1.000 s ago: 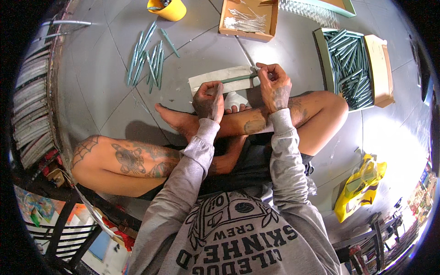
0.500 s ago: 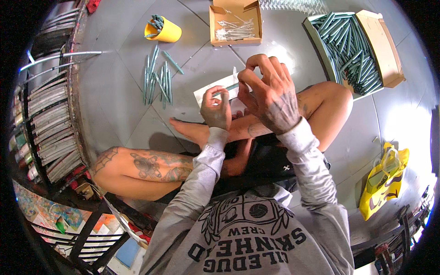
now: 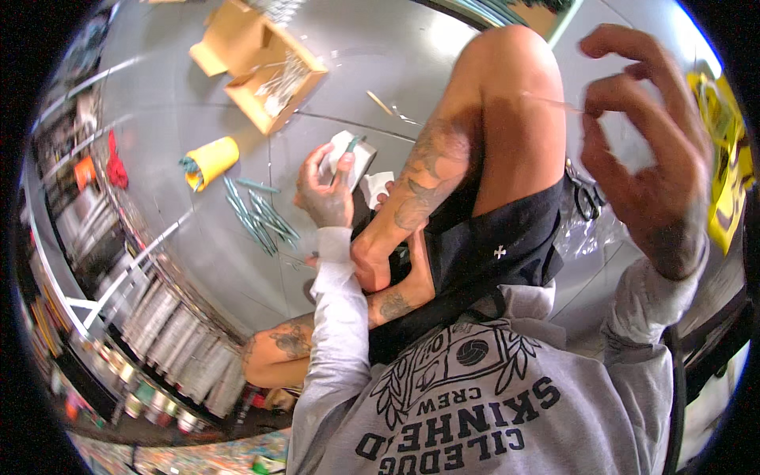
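Since the earlier frame the right hand [image 3: 649,166] has lifted away, pinching a thin thread [image 3: 554,101] taut. Well apart, the left hand [image 3: 326,190] grips a green stick [image 3: 348,149] against the white packet [image 3: 356,158], steadying it beside loose sticks [image 3: 257,218].

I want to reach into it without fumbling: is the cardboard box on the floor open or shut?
Open. The cardboard box has its flaps folded outward, and thin pale sticks show inside it.

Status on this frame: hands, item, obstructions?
Left hand grips white packet with teal stick. Right hand raised, pinching thin strand. Raised knee between hands.
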Available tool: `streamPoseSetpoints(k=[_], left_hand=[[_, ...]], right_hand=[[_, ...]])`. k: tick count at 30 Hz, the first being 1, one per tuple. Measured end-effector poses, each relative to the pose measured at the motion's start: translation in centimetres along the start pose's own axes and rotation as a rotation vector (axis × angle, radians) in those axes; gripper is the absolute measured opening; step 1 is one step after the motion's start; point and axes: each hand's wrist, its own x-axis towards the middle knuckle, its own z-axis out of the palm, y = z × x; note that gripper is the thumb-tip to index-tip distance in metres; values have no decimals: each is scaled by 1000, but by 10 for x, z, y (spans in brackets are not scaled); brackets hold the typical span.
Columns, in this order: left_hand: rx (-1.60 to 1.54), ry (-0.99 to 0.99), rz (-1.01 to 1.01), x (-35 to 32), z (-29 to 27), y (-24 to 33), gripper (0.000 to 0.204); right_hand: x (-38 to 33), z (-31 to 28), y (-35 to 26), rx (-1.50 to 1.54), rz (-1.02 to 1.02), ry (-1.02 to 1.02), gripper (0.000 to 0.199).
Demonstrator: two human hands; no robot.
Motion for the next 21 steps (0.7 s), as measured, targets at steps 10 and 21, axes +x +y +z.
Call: streamPoseSetpoints(k=[10, 21], left_hand=[[-42, -427, -183, 32, -25, -7, 31], [-301, -297, -127, 0, -22, 63, 29]], right_hand=[[-49, -19, 25, -25, 276, -150, 22], [-21, -23, 23, 202, 240, -167, 19]])
